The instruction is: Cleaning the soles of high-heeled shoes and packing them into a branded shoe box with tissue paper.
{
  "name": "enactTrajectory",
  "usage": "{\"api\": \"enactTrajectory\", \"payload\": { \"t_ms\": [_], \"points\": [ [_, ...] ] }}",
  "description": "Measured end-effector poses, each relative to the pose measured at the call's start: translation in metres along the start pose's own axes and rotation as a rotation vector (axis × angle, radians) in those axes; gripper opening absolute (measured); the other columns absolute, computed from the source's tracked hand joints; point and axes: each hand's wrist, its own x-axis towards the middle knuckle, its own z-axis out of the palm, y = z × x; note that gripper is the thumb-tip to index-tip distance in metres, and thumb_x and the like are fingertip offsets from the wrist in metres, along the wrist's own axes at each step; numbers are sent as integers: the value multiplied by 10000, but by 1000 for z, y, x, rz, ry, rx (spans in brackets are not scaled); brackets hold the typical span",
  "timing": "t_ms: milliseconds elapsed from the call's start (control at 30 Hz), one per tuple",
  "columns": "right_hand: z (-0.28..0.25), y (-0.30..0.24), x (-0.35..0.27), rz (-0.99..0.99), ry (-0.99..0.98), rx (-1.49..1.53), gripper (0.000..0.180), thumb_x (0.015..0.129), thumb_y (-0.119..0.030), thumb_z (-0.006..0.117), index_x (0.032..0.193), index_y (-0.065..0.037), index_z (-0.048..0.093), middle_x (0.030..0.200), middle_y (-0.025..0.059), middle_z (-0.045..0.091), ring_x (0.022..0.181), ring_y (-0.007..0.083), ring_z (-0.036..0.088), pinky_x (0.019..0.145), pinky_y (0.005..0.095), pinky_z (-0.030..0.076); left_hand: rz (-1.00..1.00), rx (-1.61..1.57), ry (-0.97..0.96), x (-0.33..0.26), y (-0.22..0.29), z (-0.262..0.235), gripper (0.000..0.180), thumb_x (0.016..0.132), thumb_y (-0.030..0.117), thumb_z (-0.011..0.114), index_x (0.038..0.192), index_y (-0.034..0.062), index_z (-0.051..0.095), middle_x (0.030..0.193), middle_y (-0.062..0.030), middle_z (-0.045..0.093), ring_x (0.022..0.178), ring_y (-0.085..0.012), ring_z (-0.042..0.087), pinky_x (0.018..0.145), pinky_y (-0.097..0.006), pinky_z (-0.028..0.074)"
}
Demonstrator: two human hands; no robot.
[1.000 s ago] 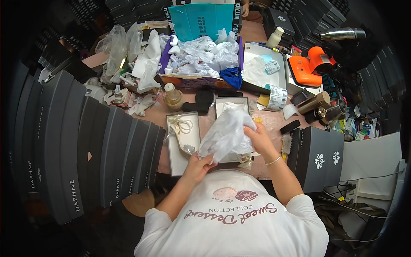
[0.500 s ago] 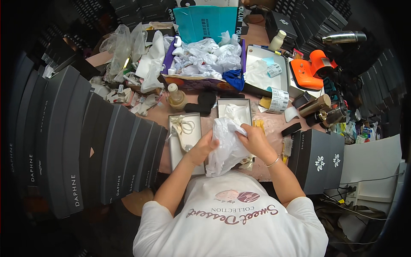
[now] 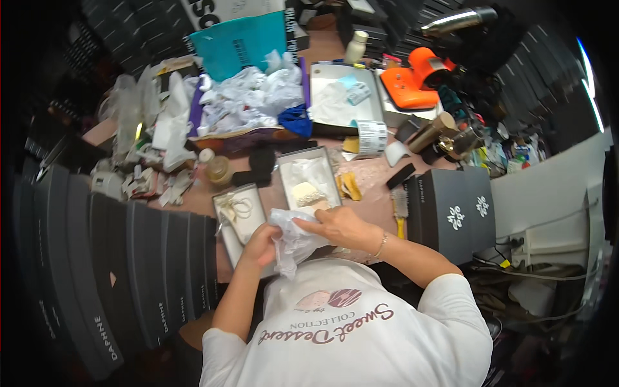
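A crumpled white plastic bag (image 3: 293, 248) is gripped in my left hand (image 3: 261, 246), its fingers closed on the upper left side. My right hand (image 3: 345, 227) reaches across from the right, fingers stretched out and apart, fingertips against the bag's upper edge. Just beyond it stands an open grey shoe box (image 3: 331, 169) with white tissue paper (image 3: 308, 170) inside. At its near end lies a cream shoe (image 3: 308, 193) with a glittery band, partly covered by my right hand. A second box (image 3: 256, 205), left of it, holds a cream strappy sandal (image 3: 237, 209).
Tall stacks of dark shoe boxes (image 3: 142, 258) line the left side; two more (image 3: 451, 206) stand right. Farther back are a purple-edged carton (image 3: 306, 84) full of crumpled white bags, an orange device (image 3: 412, 87), a label roll (image 3: 371, 137), bottles (image 3: 220, 171) and a yellow-handled brush (image 3: 400, 209).
The view has shifted, moving the scene left. The bag is bunched smaller at my left hand. My right hand has straightened its fingers, and the cream shoe in the box now shows.
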Motion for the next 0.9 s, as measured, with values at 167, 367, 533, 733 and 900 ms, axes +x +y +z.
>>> {"api": "enactTrajectory", "payload": {
  "t_ms": [167,367,533,733,900],
  "points": [
    [15,-7,1,42,-60,10,559,767,-152,611,1310,-130,479,767,101,533,653,232,611,551,351,489,-6,-126,183,-6,-5,25,410,866,76,494,1264,-11,447,1205,-122,555,1108,-222,546,958,-359,439],
    [-2,14,9,83,208,592,674,735,-285,738,1298,-39,461,1080,192,592,1052,328,556,933,403,417,192,492,68,-6,1,28,506,776,-92,513,1273,-20,458,1181,-95,567,1097,-188,554,946,-302,431],
    [29,16,20,272,-117,1245,412,780,-189,683,1137,-15,570,1036,152,648,898,203,615,819,328,470,552,1313,265,-10,13,67,412,760,-108,551,1165,-33,562,1092,-87,612,1044,-183,581,920,-297,441],
    [43,6,16,264,182,575,320,745,-103,621,1046,-11,564,900,150,640,752,312,651,653,378,506,60,261,140,-18,-13,25,398,826,7,591,1215,16,508,1106,-65,595,972,-179,597,845,-305,482],
    [40,-21,19,257,75,182,408,735,-89,598,1113,24,491,834,133,587,763,306,636,605,382,507,35,147,254,-20,-16,42,357,869,78,582,1213,39,494,1106,-53,591,971,-158,596,809,-309,505]
  ]
}}
